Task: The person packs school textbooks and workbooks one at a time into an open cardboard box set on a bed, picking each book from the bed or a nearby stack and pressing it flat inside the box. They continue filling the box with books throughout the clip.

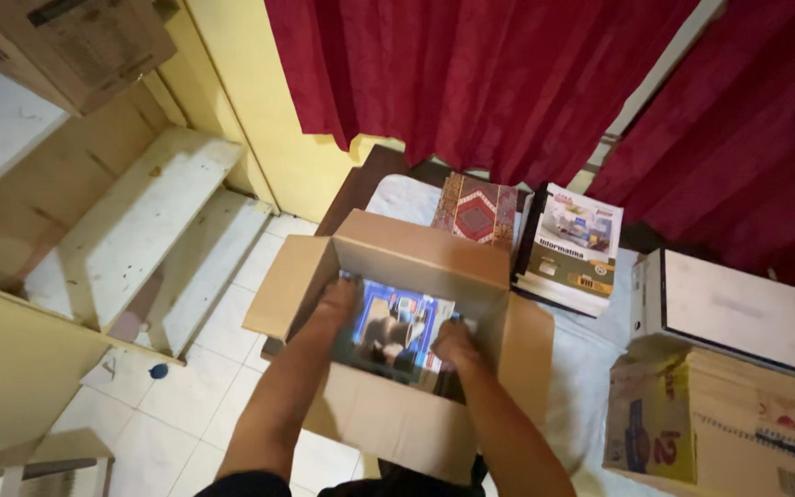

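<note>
Both my arms reach down into an open cardboard box (416, 248) standing on a low table. Inside it lies a book (396, 331) with a blue and dark cover. My left hand (335, 304) grips the book's left edge. At the book's right edge, my right hand (453, 345) holds it with curled fingers. The book lies flat, low inside the box, and its lower part is hidden by the box's near wall.
A red patterned book (476, 210) and a stack of books (570, 248) lie behind the box. A white box (733, 308) and a carton of spiral-bound books (738, 414) stand at the right. Red curtains (471, 74) hang behind. Pale steps (131, 230) rise at the left.
</note>
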The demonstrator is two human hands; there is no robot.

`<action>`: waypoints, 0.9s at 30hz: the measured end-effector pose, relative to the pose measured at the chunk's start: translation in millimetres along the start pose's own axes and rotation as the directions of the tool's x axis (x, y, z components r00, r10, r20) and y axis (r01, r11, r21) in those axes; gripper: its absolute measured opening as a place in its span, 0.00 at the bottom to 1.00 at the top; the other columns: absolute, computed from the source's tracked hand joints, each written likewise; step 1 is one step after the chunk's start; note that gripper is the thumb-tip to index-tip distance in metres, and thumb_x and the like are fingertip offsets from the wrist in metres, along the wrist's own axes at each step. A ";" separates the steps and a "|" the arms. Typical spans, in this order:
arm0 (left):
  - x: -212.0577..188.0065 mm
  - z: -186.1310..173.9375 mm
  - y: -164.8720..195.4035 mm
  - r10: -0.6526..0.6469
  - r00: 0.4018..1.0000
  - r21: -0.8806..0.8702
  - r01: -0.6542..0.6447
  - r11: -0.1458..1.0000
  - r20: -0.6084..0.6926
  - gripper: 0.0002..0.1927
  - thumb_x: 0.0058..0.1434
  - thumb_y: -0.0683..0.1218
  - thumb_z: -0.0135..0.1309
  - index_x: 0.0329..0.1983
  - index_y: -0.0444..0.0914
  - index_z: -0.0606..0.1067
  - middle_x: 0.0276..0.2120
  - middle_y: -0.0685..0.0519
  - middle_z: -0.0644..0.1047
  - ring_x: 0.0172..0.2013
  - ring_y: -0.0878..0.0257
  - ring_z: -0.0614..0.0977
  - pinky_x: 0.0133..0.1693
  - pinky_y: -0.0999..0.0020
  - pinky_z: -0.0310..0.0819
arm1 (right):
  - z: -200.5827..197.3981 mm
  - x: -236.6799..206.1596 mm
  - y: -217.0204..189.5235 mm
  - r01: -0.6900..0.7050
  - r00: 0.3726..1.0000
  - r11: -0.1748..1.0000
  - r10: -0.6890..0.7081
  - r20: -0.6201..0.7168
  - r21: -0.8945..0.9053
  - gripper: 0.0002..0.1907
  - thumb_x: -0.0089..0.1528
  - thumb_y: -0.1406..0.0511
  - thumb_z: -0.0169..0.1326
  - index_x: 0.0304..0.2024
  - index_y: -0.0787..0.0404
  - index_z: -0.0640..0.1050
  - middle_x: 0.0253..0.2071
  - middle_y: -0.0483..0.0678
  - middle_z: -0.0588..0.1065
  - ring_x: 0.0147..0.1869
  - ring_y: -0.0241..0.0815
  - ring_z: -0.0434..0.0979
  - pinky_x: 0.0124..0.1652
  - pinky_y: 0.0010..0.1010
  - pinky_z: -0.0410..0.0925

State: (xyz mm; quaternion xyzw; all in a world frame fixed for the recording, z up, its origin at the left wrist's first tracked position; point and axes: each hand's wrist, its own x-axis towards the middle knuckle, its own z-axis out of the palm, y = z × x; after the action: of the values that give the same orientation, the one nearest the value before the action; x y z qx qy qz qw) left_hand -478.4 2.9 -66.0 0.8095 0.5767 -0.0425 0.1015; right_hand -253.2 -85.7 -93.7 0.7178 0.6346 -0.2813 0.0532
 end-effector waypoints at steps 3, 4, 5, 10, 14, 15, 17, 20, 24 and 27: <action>-3.0 1.9 2.7 -0.021 0.994 0.122 0.008 0.992 0.104 0.21 0.68 0.45 0.48 0.64 0.38 0.70 0.60 0.42 0.74 0.57 0.47 0.79 0.53 0.53 0.77 | 3.7 2.8 -3.8 -0.039 0.998 0.998 0.042 0.056 -0.051 0.15 0.57 0.65 0.60 0.41 0.71 0.84 0.46 0.62 0.81 0.62 0.52 0.78 0.63 0.35 0.67; -4.3 1.6 3.0 -0.055 0.985 0.156 0.029 0.987 0.163 0.19 0.71 0.46 0.46 0.64 0.38 0.71 0.61 0.43 0.74 0.57 0.48 0.79 0.53 0.53 0.78 | 4.2 2.5 -5.9 -0.058 0.996 0.998 0.057 -0.064 -0.015 0.19 0.57 0.65 0.60 0.47 0.70 0.79 0.51 0.63 0.78 0.63 0.55 0.75 0.62 0.37 0.66; -5.2 1.3 3.5 -0.072 0.980 0.148 0.044 0.988 0.186 0.19 0.70 0.46 0.47 0.63 0.39 0.72 0.61 0.44 0.74 0.58 0.49 0.79 0.53 0.54 0.78 | 5.5 1.4 -7.1 -0.072 0.980 0.997 0.075 -0.184 0.024 0.24 0.57 0.65 0.61 0.53 0.70 0.75 0.55 0.63 0.75 0.65 0.57 0.72 0.62 0.38 0.66; -3.5 -1.8 5.6 -0.004 0.970 0.144 -0.032 0.989 0.244 0.18 0.69 0.47 0.50 0.61 0.41 0.75 0.62 0.46 0.75 0.59 0.51 0.79 0.54 0.56 0.78 | -5.0 -11.5 -16.7 0.053 0.996 0.998 -0.055 -0.069 -0.020 0.40 0.58 0.59 0.63 0.71 0.57 0.65 0.68 0.59 0.65 0.73 0.58 0.62 0.68 0.40 0.60; 0.0 -1.9 6.3 0.012 0.909 0.129 -0.072 0.989 0.417 0.18 0.67 0.47 0.51 0.60 0.42 0.76 0.60 0.45 0.76 0.58 0.51 0.79 0.54 0.56 0.77 | -2.1 -15.2 -18.0 0.341 0.900 0.914 -0.250 0.357 -0.219 0.37 0.57 0.57 0.60 0.69 0.48 0.66 0.74 0.47 0.59 0.80 0.54 0.46 0.75 0.40 0.45; 0.2 -1.9 6.3 0.016 0.902 0.126 -0.078 0.989 0.432 0.18 0.67 0.48 0.52 0.59 0.42 0.76 0.60 0.45 0.76 0.58 0.51 0.79 0.54 0.56 0.77 | 0.5 -14.3 -17.5 0.409 0.860 0.867 -0.261 0.438 -0.286 0.35 0.59 0.58 0.57 0.70 0.46 0.66 0.75 0.44 0.60 0.81 0.53 0.45 0.76 0.41 0.43; 0.0 -2.2 6.5 0.022 0.891 0.123 -0.087 0.989 0.454 0.18 0.66 0.48 0.52 0.59 0.42 0.76 0.59 0.45 0.76 0.57 0.51 0.79 0.54 0.57 0.77 | 4.7 -12.1 -13.5 0.451 0.835 0.858 -0.308 0.456 -0.246 0.38 0.57 0.60 0.57 0.71 0.47 0.66 0.76 0.46 0.58 0.82 0.53 0.45 0.75 0.41 0.45; -2.8 -4.6 7.4 0.035 0.886 0.111 -0.097 0.989 0.462 0.18 0.65 0.48 0.53 0.58 0.43 0.77 0.58 0.45 0.77 0.57 0.51 0.79 0.54 0.57 0.77 | 5.9 -10.1 -10.7 0.495 0.825 0.829 -0.353 0.442 -0.262 0.36 0.58 0.59 0.57 0.70 0.50 0.67 0.76 0.45 0.59 0.82 0.54 0.42 0.75 0.42 0.45; -7.3 -12.4 10.8 0.044 0.884 0.103 -0.103 0.989 0.466 0.18 0.64 0.48 0.55 0.57 0.44 0.77 0.57 0.45 0.77 0.56 0.50 0.80 0.53 0.57 0.76 | 0.6 -13.0 -10.6 0.447 0.827 0.880 -0.338 0.450 -0.159 0.34 0.58 0.56 0.57 0.68 0.50 0.70 0.75 0.45 0.60 0.82 0.53 0.43 0.74 0.40 0.48; -10.5 -19.6 14.9 0.045 0.885 0.100 -0.102 0.990 0.464 0.18 0.63 0.49 0.56 0.57 0.44 0.78 0.56 0.45 0.78 0.55 0.50 0.80 0.53 0.58 0.76 | -4.0 -19.1 -11.5 0.421 0.854 0.890 -0.325 0.408 -0.173 0.34 0.58 0.55 0.58 0.66 0.54 0.71 0.74 0.48 0.61 0.81 0.53 0.48 0.73 0.39 0.50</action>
State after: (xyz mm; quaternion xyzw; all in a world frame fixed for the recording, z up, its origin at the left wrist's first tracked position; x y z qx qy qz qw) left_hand -468.8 -7.3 -43.2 0.8023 0.5013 -0.2644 0.1877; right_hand -263.3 -98.6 -78.2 0.5013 0.7720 -0.3314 0.2071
